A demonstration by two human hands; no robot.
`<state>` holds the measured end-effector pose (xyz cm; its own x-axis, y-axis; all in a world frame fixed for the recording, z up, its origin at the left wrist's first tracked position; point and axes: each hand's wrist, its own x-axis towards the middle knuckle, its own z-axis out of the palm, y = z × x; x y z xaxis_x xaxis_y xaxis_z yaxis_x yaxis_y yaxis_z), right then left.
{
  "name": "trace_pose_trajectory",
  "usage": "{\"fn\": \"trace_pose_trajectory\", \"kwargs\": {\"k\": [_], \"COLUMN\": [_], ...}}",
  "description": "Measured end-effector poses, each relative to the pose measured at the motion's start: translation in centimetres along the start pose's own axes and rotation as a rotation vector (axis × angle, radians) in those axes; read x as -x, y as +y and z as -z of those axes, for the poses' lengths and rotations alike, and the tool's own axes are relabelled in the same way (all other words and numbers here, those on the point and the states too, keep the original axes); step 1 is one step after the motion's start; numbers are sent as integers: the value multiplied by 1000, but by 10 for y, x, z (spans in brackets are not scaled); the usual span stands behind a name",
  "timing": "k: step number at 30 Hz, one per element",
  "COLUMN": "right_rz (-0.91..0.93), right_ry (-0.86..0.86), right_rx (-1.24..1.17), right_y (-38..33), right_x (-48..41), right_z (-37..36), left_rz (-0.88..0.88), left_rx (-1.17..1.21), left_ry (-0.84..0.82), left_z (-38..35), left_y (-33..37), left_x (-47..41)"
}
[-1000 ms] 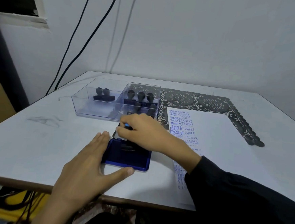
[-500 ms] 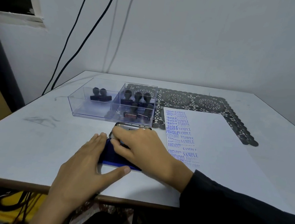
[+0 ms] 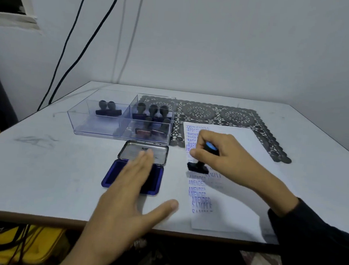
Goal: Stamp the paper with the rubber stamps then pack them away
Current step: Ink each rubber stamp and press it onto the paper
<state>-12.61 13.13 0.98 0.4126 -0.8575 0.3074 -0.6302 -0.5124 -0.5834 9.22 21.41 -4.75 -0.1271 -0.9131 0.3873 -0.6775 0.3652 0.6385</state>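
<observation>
Now the right hand (image 3: 225, 159) gripped the rubber stamp (image 3: 198, 168), fingers (image 3: 198, 154) curled round its handle, base down at the left edge of the paper (image 3: 239, 204); the left hand (image 3: 126, 199), fingers straight, was spread over the ink pad (image 3: 112, 176).

The scene is lit dimly and evenly, with a cool bluish cast over the white table (image 3: 31, 163) and the wall. Soft glare is caught on the metal lid of the ink pad (image 3: 111, 176), and pale reflections are seen in the clear organiser box (image 3: 99, 126) just beyond it. Right of the ink pad, a diffuse shadow is thrown on the paper (image 3: 236, 210) beneath the right hand (image 3: 224, 157). The left hand (image 3: 122, 201), over the ink pad, is smeared by motion blur at the fingertips. Stamped lettering is rendered soft. The cables (image 3: 67, 40) far beyond and left of the ink pad are bowed by the wide lens. Nearer than the ink pad, below the table edge, detail is lost in darkness.
</observation>
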Motion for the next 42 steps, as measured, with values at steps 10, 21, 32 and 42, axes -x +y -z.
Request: {"fn": "trace_pose_trajectory", "kwargs": {"k": [10,21,32,42], "right_rz": [19,-142,0,-38], "right_ry": [187,180,240,486], "right_rx": [351,405,520,-55], "right_y": [14,19,14,-11], "right_x": [34,21,47,1], "right_z": [-11,-25,-27,13], "left_rz": [-229,-218,-223,-1], "left_rx": [-334,-368,-338,-65], "left_ry": [-232,-226,-219,16], "left_z": [-59,-62,-63,-6], "left_y": [27,26,25,1], "left_x": [-12,-9,-9,-1]}}
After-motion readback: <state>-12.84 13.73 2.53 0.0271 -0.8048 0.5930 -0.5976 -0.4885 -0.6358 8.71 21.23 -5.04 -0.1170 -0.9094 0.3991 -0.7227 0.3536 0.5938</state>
